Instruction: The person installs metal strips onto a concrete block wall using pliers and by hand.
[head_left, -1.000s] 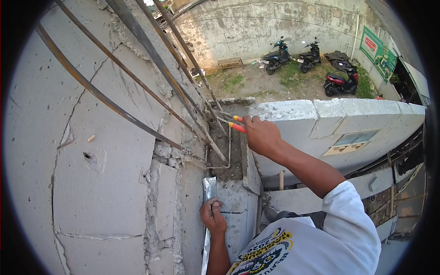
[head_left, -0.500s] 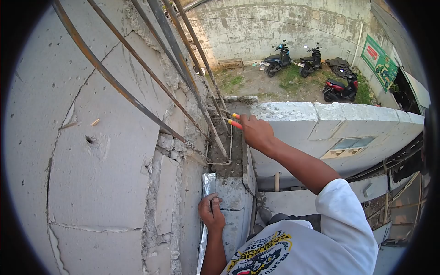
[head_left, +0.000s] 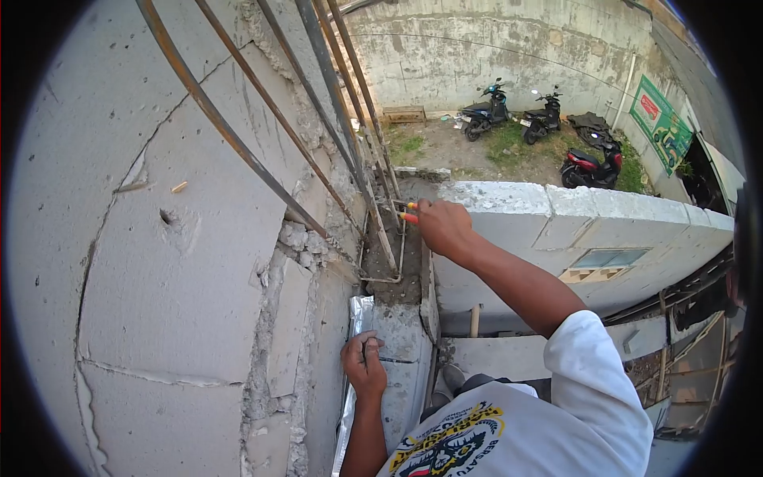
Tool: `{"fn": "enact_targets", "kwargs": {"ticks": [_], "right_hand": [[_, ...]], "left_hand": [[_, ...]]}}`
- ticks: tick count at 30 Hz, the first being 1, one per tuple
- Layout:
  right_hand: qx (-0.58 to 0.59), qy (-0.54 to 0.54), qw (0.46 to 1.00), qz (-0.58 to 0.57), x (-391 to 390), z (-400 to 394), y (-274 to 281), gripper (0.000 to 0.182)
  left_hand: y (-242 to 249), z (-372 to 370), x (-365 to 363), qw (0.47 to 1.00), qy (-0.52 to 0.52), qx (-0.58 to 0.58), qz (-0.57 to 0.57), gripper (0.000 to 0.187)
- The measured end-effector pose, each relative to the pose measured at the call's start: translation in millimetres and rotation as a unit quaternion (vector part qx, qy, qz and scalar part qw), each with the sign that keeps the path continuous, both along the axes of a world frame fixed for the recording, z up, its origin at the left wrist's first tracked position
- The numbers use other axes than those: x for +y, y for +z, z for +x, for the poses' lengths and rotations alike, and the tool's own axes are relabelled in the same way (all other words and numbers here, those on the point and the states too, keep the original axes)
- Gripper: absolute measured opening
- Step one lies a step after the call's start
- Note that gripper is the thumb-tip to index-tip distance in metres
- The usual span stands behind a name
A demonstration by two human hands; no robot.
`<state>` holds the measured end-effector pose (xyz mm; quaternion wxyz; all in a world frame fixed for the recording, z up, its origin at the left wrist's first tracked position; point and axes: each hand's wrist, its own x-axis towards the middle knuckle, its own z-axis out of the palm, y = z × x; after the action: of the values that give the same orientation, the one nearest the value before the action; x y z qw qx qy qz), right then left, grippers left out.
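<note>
My right hand (head_left: 443, 228) is closed round the red-and-yellow handles of a pair of pliers (head_left: 409, 217). Their jaws point left among the steel bars and are too small to make out. Upright rebars (head_left: 381, 238) rise from a rough mortar bed, with a thin bent steel stirrup (head_left: 383, 279) around their base. My left hand (head_left: 365, 367) lies lower down, fingers curled, over the concrete top (head_left: 400, 332) beside a silver foil-like strip (head_left: 362, 312). What those fingers hold, if anything, is hidden.
A pale block wall (head_left: 175, 294) with cracks and broken edges stands at left. Another block wall (head_left: 509, 199) runs right. Long bent rebars (head_left: 214, 119) lean over the upper left. Far below, motorbikes (head_left: 592, 163) are parked in a yard; a shoe (head_left: 453, 378) shows beneath me.
The pliers' handles are squeezed closer together in my right hand. My left hand stays beside the silver strip. The whole view has shifted slightly.
</note>
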<state>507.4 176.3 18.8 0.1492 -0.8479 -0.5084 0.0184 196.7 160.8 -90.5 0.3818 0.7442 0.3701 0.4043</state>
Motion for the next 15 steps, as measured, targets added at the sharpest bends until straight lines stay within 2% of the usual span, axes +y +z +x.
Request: {"fn": "enact_targets", "kwargs": {"ticks": [2,6,8,10,11,13,15], "right_hand": [[-0.023,-0.007,0.999,0.028,-9.4,-2.3,16.8,0.031],[-0.005,-0.047,0.999,0.014,1.1,-11.3,-27.7,0.032],[-0.022,-0.005,0.999,-0.027,6.3,-2.4,-7.0,0.037],[-0.032,0.011,0.999,-0.014,-4.1,1.8,13.6,0.038],[-0.036,0.017,0.999,0.002,-8.7,1.1,18.9,0.04],[-0.047,-0.006,0.999,0.011,1.2,-5.4,-26.3,0.037],[-0.057,-0.032,0.998,0.025,-1.9,-6.2,-36.1,0.034]], "left_hand": [[1.1,-4.6,-0.3,1.0,0.01,0.003,-0.021,0.019],[2.2,-0.5,-8.2,1.0,0.001,-0.001,-0.001,0.019],[6.3,7.4,4.4,1.0,-0.004,-0.004,0.025,0.019],[5.1,-2.7,-2.2,0.997,0.012,-0.016,-0.074,0.017],[5.8,-5.2,-1.5,0.997,0.014,-0.013,-0.076,0.017],[7.7,-1.5,-1.6,1.0,-0.008,-0.011,-0.024,0.019],[2.2,-1.4,-4.7,1.0,-0.008,-0.005,-0.008,0.019]]}}
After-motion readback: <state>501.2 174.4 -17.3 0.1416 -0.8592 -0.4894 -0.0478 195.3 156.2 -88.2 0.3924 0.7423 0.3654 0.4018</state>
